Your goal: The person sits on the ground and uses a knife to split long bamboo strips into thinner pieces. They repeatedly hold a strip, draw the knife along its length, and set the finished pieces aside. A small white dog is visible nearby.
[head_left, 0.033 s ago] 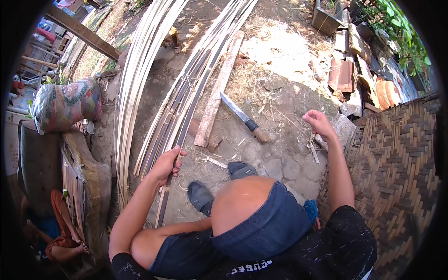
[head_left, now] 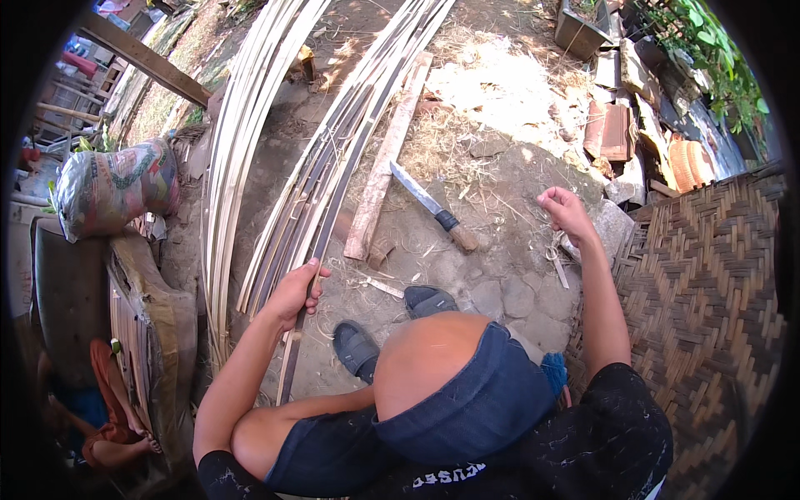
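Observation:
My left hand (head_left: pixel 293 292) is closed round a long, thin bamboo strip (head_left: pixel 289 362), dark on one face. The strip runs away from me along a bundle of dark and pale bamboo strips (head_left: pixel 312 179), and its near end points down beside my bent leg. Out to the right, my right hand (head_left: pixel 567 212) is raised with its fingers curled in; whether anything small is in them I cannot make out. Between my hands, a large knife (head_left: pixel 425 196) with a wooden handle lies on the ground, its blade tip close to a narrow wooden plank (head_left: pixel 387 158).
A second bundle of pale strips (head_left: pixel 237 158) lies to the left, beside a stuffed plastic sack (head_left: pixel 117 187). A woven bamboo panel (head_left: pixel 683 308) stands at the right, near a stone block (head_left: pixel 607 233). Another person's legs (head_left: pixel 112 392) show at the lower left.
The view has shifted very slightly. My right hand has tilted a little; the left hand keeps its hold on the bamboo strip.

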`<state>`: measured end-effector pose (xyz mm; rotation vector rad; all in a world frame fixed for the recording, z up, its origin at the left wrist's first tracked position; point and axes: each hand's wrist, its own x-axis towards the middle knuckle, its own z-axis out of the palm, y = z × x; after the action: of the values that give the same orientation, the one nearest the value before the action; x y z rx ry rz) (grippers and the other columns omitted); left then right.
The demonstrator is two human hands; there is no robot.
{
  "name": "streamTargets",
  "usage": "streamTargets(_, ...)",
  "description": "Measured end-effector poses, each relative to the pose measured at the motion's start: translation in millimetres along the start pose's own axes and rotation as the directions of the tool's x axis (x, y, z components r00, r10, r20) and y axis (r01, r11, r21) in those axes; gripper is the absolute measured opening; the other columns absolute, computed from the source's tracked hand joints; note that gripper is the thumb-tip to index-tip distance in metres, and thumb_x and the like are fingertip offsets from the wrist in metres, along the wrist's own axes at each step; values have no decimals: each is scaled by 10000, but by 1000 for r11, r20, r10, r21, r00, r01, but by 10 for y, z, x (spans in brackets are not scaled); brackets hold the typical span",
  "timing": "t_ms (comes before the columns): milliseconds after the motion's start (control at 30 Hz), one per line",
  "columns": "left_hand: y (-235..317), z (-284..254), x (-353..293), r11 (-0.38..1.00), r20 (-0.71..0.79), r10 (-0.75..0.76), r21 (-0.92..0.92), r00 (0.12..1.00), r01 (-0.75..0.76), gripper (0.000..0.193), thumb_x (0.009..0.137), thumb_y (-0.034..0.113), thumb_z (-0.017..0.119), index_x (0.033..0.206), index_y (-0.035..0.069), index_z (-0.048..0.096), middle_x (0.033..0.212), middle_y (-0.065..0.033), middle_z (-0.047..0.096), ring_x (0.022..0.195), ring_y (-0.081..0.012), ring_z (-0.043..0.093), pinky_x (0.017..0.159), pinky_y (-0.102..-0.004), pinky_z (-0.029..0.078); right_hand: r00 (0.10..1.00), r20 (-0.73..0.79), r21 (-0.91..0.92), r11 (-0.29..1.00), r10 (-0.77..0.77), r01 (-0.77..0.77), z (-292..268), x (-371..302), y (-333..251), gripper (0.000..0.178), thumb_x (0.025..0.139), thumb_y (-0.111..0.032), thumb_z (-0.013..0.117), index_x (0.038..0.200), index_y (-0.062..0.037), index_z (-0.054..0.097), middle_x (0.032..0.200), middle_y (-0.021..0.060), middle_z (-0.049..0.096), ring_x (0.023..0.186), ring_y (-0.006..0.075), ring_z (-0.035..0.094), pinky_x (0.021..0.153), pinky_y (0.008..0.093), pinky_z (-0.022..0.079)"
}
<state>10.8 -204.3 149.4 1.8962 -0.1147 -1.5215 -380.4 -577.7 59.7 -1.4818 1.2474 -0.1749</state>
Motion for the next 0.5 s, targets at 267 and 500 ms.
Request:
streamTargets(267, -21, -67, 18, 1000, 22, 1, -30, 1000, 0, 417, 1054, 456, 413, 1122, 69, 550, 661, 29, 463, 513, -67, 394, 468, -242, 368, 956, -202, -665, 747, -211, 24, 639, 784, 726, 264, 882, -244, 620, 1002, -21, 694, 999, 250, 697, 961, 417, 663, 869, 485, 518)
streamTargets(500, 16, -131, 91, 1000, 29, 10, -23, 1000, -10, 432, 1053, 469, 411, 1123, 65, 547, 668, 25, 456, 514, -69, 391, 471, -241, 377, 945, -234, -636, 771, -226, 27, 557, 728, 948, 239, 935, -226, 564, 1049, -20, 607, 1008, 246, 670, 976, 434, 633, 863, 499, 494)
